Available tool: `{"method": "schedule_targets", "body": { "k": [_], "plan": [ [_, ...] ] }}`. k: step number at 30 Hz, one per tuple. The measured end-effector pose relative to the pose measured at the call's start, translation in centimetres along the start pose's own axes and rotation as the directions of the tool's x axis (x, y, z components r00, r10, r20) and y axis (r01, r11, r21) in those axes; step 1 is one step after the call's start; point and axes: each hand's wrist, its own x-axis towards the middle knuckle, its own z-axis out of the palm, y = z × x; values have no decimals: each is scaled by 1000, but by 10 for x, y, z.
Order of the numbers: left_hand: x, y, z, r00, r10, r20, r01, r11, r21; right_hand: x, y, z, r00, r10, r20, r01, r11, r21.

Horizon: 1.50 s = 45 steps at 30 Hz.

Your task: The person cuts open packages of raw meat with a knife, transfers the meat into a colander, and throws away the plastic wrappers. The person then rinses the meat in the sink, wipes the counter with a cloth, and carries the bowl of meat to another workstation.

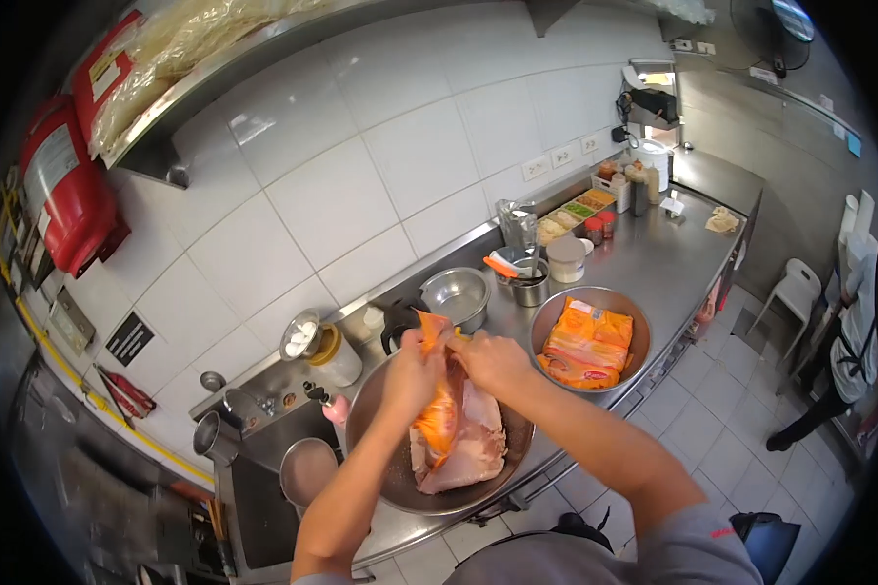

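My left hand (412,380) is closed on an orange plastic bag (437,419) and holds it up over a large metal bowl (373,478). Close beside it, my right hand (490,363) is closed at the bag's upper edge. A small yellow bit shows by its fingers, too small to name. Pale pink raw meat (470,458) lies in the bowl under the bag, partly covered by it. A second metal bowl (640,336) to the right holds orange printed packages (587,343).
Behind the bowls stand an empty-looking metal bowl (458,295), a metal pot (527,290) with utensils and a white tub (566,259). A sink (273,507) with a saucepan (308,472) is at left. A pink bottle (334,408) stands near the bowl. Another person (849,341) is far right.
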Motion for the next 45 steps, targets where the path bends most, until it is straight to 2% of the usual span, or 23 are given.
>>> {"method": "schedule_targets", "body": {
  "k": [3,7,9,11,12,14,17,19,23,25,27,30,31,33,35,36,37,38,39,40,41,42,45],
  "plan": [
    [5,-2,-31,1000,-5,26,-4,948,317,-26,9,-38,996,-46,76,56,989,-136],
    [16,-46,-67,997,20,-76,4,955,297,-78,108,-28,997,-40,-68,34,996,-84],
    [14,-60,-79,999,12,-47,-3,985,175,-104,136,-74,923,385,21,-381,920,-95],
    [9,-46,-84,993,-116,0,115,986,122,-122,183,-81,886,460,-60,-461,887,-11],
    [12,-53,-82,993,-83,86,88,995,-51,-153,209,-83,820,558,-129,-549,830,98],
    [8,-24,-87,979,-190,73,178,973,148,-167,245,-82,793,594,-137,-575,803,158],
    [15,-33,-80,984,-162,69,151,979,139,-187,302,-68,672,730,-125,-725,683,93],
    [16,-42,-81,991,-124,47,122,992,33,-218,375,-16,663,727,-176,-741,671,-21],
    [19,-49,-78,984,-169,50,167,985,46,-235,401,28,654,736,-177,-757,630,-175],
    [19,-46,-78,982,-187,23,186,982,41,-221,386,20,663,746,-68,-744,645,-173],
    [20,-41,-80,978,-207,-27,208,977,45,-212,408,41,611,783,-113,-791,607,-75],
    [20,-42,-84,947,-322,8,320,939,-123,-206,450,59,728,650,-220,-682,718,-136],
    [21,-42,-85,929,-367,41,363,887,-286,-185,442,55,738,639,-216,-671,731,-129],
    [24,-37,-85,912,-403,79,395,808,-438,-138,412,33,637,642,-428,-560,766,316],
    [28,-22,-86,871,-483,96,481,793,-375,-75,286,-7,703,444,-556,-203,874,442],
    [28,-17,-85,868,-486,103,487,793,-365,-49,214,-36,752,258,-607,-92,952,291],
    [29,-12,-84,867,-480,135,494,788,-367,-31,159,-49,855,324,-405,-23,804,595],
    [31,-7,-84,867,-470,166,497,785,-371,-19,92,-72,929,359,-92,-170,633,756],
    [32,-2,-82,869,-464,170,493,789,-368,-3,67,-51,964,-11,-267,177,775,607],
    [31,2,-81,881,-442,167,472,803,-364,11,37,-33,939,-213,-270,338,717,610],
    [29,5,-79,892,-421,161,451,816,-362,23,7,-20,946,-270,-180,317,654,687],
    [28,-3,-76,895,-417,160,446,818,-364,29,-18,-28,940,-329,-96,319,742,590],
    [32,-20,-74,936,-341,91,346,837,-423,56,-44,26,949,-312,-39,218,564,797]
  ]
}}
